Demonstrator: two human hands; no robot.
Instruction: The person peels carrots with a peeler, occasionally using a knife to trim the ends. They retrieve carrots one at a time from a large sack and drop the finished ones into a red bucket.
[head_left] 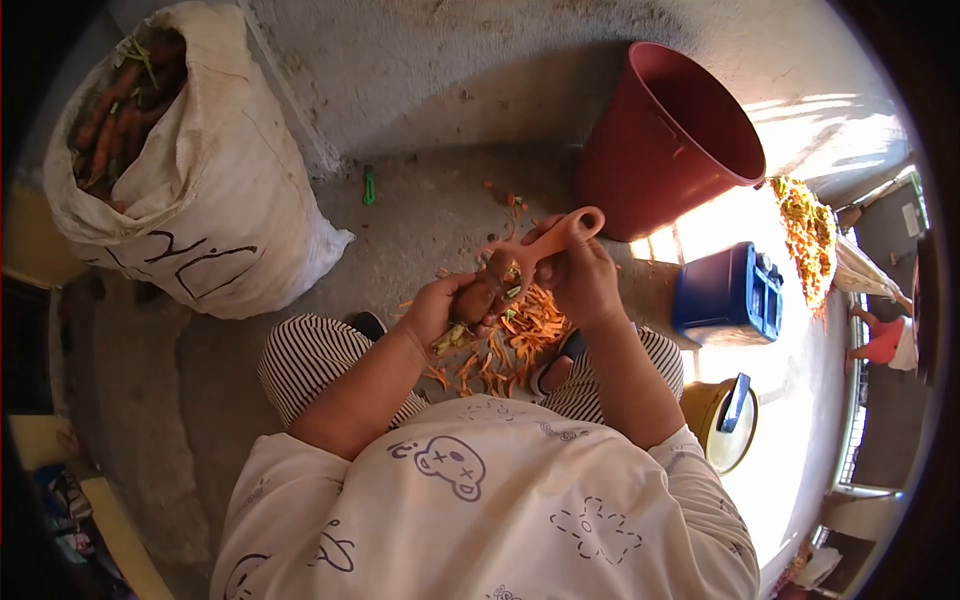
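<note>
My left hand [436, 308] is wrapped round a brown, unpeeled-looking carrot [474, 299], in front of my body. My right hand [582, 277] grips an orange-pink peeler [560, 236] by its handle, whose ring end points up and right. The peeler's head is at the carrot's upper end; whether its blade touches the skin cannot be made out. Below both hands, a heap of orange peelings [530, 325] lies on the floor between my feet.
A white sack [235, 190] of carrots [120, 130] stands at left. At right are a red bucket [630, 150], a blue jerrycan [715, 295], a yellowish container [705, 415] and a larger peelings pile [805, 235]. A green object [369, 186] lies near the wall.
</note>
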